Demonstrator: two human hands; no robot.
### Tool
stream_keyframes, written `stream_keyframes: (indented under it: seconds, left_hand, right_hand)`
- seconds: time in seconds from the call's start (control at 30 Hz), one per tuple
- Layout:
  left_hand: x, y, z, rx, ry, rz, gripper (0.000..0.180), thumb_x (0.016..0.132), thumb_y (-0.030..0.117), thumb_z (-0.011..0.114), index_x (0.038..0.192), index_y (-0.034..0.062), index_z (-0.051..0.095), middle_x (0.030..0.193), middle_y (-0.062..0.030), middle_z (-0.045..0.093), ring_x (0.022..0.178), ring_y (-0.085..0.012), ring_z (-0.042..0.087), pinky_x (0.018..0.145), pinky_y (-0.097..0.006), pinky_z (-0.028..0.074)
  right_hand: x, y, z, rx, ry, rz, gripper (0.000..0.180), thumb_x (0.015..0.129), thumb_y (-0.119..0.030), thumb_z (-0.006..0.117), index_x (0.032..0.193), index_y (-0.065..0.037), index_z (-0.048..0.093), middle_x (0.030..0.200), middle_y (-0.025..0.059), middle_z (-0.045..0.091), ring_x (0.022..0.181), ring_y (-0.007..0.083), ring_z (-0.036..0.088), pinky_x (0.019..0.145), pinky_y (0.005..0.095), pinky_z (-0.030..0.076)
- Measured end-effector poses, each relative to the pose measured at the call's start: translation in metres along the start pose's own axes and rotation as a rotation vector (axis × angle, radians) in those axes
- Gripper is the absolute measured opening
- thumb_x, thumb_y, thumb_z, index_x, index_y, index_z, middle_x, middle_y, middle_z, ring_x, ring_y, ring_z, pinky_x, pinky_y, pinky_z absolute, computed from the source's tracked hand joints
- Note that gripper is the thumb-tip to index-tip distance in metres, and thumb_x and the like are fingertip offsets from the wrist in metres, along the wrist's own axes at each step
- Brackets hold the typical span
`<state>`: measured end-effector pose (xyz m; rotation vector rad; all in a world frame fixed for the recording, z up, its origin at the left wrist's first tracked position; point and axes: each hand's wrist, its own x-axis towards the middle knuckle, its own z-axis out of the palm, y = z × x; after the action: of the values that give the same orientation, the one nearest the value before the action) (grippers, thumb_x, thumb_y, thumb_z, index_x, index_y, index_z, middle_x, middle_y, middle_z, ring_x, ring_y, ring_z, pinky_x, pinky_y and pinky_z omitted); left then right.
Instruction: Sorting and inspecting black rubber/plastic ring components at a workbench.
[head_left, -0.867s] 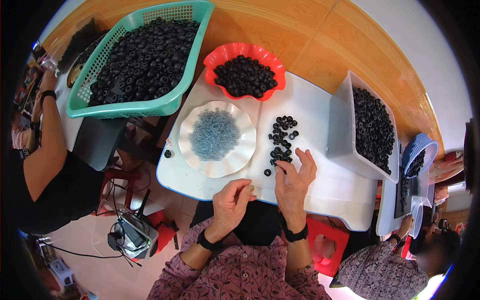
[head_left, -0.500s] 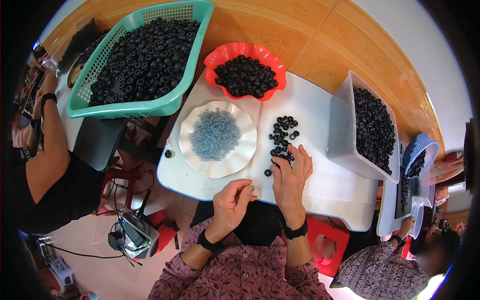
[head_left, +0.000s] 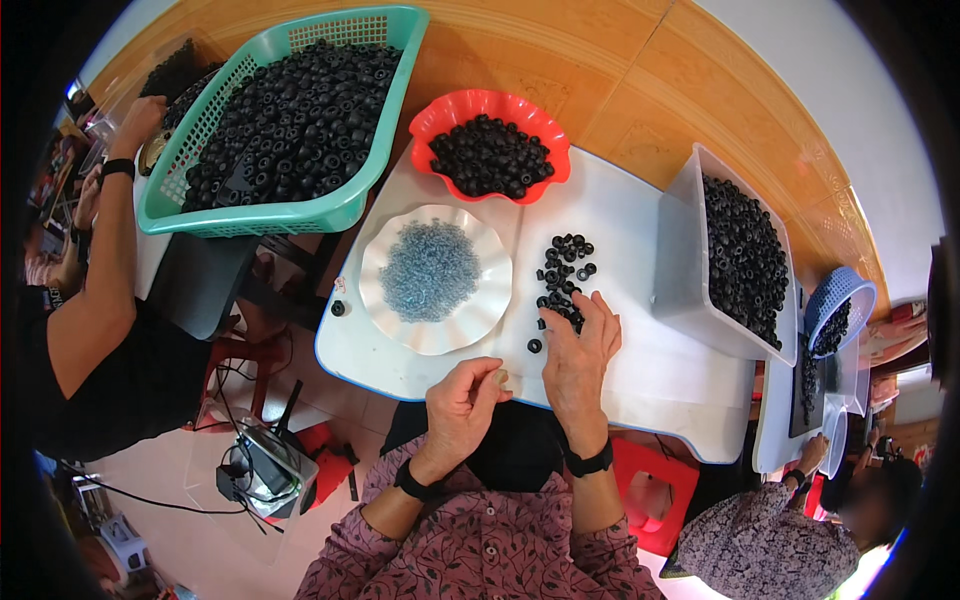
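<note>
In the middle of the white table lies a loose cluster of small black rings (head_left: 567,247). My right hand (head_left: 582,350) reaches over their near end, fingers stretched and apart, the tips by the rings; whether they touch one is hard to make out. My left hand (head_left: 462,400) is closed in a pinch at the table's front edge. What sits between its thumb and fingers, if anything, is too small to name. Left of the rings stands a white wavy-rimmed plate (head_left: 378,318) heaped with tiny clear bluish pieces. A red scalloped bowl (head_left: 556,142) behind it holds more black rings.
A large green basket (head_left: 340,208) full of black rings stands at the back left. On the right is a tall whitish bin (head_left: 684,262) of them, with a blue basket (head_left: 858,292) beyond. One black ring (head_left: 338,308) lies near the table's left edge. Co-workers sit on both sides.
My two hands stay nearly where they were, the right shifting very slightly. At the left, a co-worker's arm has moved up and away, toward the far containers.
</note>
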<state>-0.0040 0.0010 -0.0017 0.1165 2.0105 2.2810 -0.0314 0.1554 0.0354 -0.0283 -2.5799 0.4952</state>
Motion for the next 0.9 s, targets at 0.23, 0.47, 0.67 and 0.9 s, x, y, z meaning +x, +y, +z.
stream_keyframes:
  seconds: [0.23, 0.47, 0.67, 0.9]
  left_hand:
    - [0.000, -0.001, -0.001, 0.015, -0.005, 0.024, 0.017, 0.094, 0.003, 0.056, 0.109, -0.0055, 0.058, 0.089, -0.0099, 0.066, 0.075, -0.0119, 0.067, 0.069, -0.023, 0.055]
    - [0.001, 0.002, 0.000, 0.001, -0.008, 0.033, 0.017, 0.094, 0.003, 0.056, 0.108, -0.0059, 0.058, 0.089, -0.0096, 0.066, 0.075, -0.0118, 0.067, 0.068, -0.023, 0.056]
    - [0.001, 0.008, -0.002, 0.012, -0.018, -0.002, 0.016, 0.094, 0.004, 0.056, 0.107, -0.0052, 0.059, 0.089, -0.0090, 0.066, 0.074, -0.0115, 0.066, 0.070, -0.025, 0.057]
    - [-0.003, 0.021, -0.008, -0.504, -0.226, -0.246, 0.021, 0.096, 0.008, 0.055, 0.112, -0.0039, 0.060, 0.098, -0.0096, 0.065, 0.085, -0.0137, 0.066, 0.076, -0.028, 0.057]
  right_hand:
    - [-0.003, 0.003, 0.000, -0.057, -0.023, -0.047, 0.028, 0.072, 0.004, 0.061, 0.095, -0.011, 0.068, 0.121, 0.0146, 0.051, 0.126, 0.0370, 0.039, 0.108, 0.0590, 0.020]
    - [-0.003, 0.004, 0.003, -0.036, 0.007, -0.022, 0.012, 0.076, -0.003, 0.066, 0.088, -0.006, 0.065, 0.119, 0.0141, 0.052, 0.125, 0.0370, 0.041, 0.107, 0.0588, 0.021]
    - [-0.008, -0.005, -0.012, 0.048, 0.121, -0.020, 0.012, 0.076, -0.002, 0.068, 0.088, -0.005, 0.065, 0.119, 0.0157, 0.051, 0.124, 0.0380, 0.042, 0.107, 0.0555, 0.025]
    - [-0.046, -0.040, -0.042, 0.484, 0.023, 0.076, 0.013, 0.084, -0.002, 0.067, 0.096, -0.005, 0.067, 0.120, 0.0136, 0.051, 0.122, 0.0363, 0.046, 0.099, 0.0414, 0.042]
